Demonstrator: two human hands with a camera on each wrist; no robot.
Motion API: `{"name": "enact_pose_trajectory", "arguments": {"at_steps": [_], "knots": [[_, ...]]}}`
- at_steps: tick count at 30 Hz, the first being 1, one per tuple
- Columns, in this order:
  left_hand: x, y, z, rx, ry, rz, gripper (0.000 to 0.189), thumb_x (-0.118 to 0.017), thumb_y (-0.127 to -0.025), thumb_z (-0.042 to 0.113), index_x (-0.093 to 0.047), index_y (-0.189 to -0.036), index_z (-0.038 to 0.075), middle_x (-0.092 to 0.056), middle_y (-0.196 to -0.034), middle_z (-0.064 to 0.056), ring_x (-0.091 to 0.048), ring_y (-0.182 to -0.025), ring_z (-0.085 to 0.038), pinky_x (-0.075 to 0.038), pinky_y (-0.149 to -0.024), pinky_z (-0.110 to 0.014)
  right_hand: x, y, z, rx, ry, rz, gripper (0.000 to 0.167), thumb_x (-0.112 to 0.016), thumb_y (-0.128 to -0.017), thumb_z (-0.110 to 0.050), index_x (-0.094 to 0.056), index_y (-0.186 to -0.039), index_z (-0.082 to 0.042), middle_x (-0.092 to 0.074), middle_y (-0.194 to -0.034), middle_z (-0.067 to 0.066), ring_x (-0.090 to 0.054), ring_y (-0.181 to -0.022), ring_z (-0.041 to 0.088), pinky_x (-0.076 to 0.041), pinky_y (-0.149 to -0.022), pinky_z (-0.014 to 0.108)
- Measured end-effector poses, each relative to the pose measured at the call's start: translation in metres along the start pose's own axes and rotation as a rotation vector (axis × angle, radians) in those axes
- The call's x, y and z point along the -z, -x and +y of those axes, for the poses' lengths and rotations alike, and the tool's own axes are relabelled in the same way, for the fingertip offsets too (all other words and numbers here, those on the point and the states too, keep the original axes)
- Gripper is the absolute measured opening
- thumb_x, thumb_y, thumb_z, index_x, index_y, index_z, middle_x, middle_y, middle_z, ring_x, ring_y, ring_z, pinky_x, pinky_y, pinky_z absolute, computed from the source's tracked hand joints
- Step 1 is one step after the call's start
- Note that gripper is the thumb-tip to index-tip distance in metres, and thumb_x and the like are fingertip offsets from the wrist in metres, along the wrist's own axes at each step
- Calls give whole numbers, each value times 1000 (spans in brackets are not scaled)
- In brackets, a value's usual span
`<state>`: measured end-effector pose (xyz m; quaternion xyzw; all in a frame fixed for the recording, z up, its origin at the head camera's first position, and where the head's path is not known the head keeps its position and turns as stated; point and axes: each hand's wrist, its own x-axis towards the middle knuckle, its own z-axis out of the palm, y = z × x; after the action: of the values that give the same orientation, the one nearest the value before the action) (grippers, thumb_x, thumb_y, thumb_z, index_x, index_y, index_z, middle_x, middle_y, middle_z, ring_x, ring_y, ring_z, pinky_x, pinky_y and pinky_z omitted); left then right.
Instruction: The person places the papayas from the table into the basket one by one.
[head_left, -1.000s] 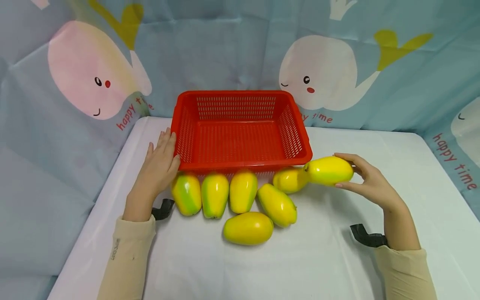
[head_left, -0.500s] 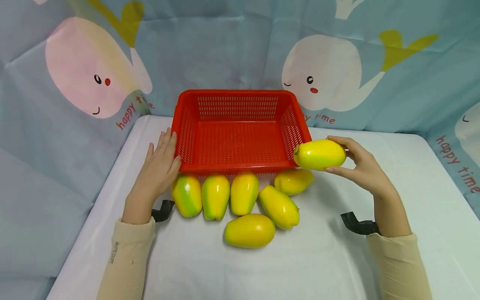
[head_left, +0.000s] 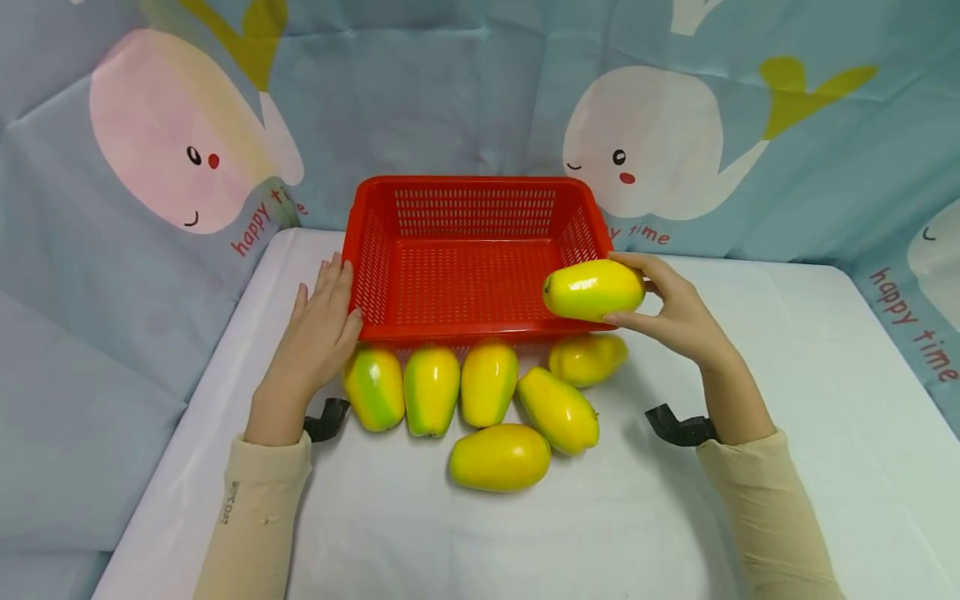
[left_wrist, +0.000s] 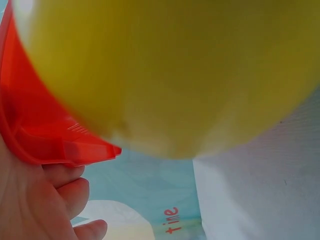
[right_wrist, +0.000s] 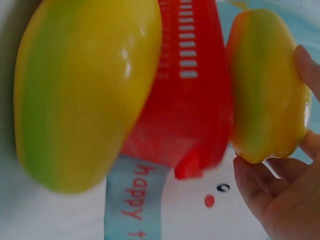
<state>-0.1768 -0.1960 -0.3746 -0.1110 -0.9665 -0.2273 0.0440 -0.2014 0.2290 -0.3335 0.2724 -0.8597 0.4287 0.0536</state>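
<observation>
My right hand (head_left: 678, 321) grips a yellow-green papaya (head_left: 592, 290) by its right end, thumb on the near side and fingers on the far side. The papaya lies sideways above the right front corner of a red plastic basket (head_left: 480, 335); in the right wrist view the held papaya (right_wrist: 265, 85) is beside the basket's rim. My left hand (head_left: 315, 333) rests with straight fingers against the basket's left side. In the left wrist view a papaya (left_wrist: 175, 75) close to the camera hides much of the basket (left_wrist: 45, 115). No fruit shows inside the basket.
Several more papayas lie on the white table (head_left: 600, 533) in front of the basket, among them one nearest the front (head_left: 500, 458) and one under the right corner (head_left: 587, 360). A blue whale-print cloth (head_left: 465, 100) hangs behind.
My right hand has carried the papaya up and to the left, from beside the basket's front right corner to above its rim. The left hand stays in place.
</observation>
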Motion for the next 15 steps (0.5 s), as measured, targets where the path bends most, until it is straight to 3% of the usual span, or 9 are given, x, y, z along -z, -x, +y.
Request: {"name": "enact_pose_trajectory", "arguments": {"at_steps": [10, 15], "knots": [[-1, -1, -1, -3, 4, 0, 63, -34, -97, 23, -9, -150, -1, -2, -157, -13, 2, -144, -26, 2, -112, -52, -22, -17, 1, -48, 15, -32, 68, -76, -78, -6, -46, -138, -9, -50, -130, 6, -47, -105, 17, -42, -87, 22], [-1, -1, 0, -5, 5, 4, 63, -33, -97, 23, -10, -150, -2, -2, -157, -14, 1, -144, -26, 1, -112, -53, -28, -24, 1, -64, 19, -54, 69, -78, -77, -11, -46, -138, -9, -48, -133, 6, -47, -112, 20, -43, -95, 38]]}}
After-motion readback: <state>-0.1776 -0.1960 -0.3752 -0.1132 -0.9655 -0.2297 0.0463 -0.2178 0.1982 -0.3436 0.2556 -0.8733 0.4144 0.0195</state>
